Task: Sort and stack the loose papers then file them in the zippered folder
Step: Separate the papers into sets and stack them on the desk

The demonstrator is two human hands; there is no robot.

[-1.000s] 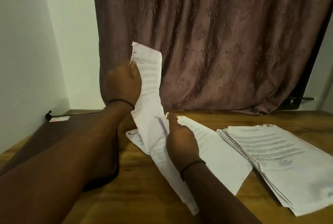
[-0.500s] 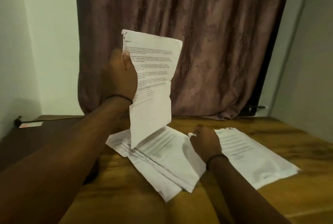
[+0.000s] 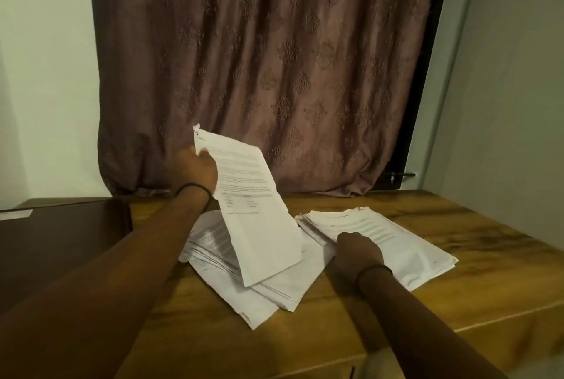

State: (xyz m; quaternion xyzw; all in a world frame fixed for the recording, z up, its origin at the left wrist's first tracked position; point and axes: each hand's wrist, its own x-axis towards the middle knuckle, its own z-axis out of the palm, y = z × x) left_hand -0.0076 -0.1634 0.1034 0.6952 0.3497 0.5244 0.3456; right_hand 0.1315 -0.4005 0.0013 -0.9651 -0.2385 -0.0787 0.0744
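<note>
My left hand grips the top left corner of a printed sheet, which hangs tilted with its lower edge over a loose pile of papers in the middle of the wooden table. To the right lies a neater stack of printed papers. My right hand rests on the near left edge of that stack; its fingers are hidden from me. A dark brown folder lies flat at the left, partly behind my left forearm.
A brown patterned curtain hangs behind the table, touching its back edge. Pale walls stand left and right. A small white label sits on the folder's far left. The table's front edge runs at lower right.
My left hand has lowered the sheet toward the loose pile. My right hand has shifted right onto the neat stack's edge. The view has swung slightly.
</note>
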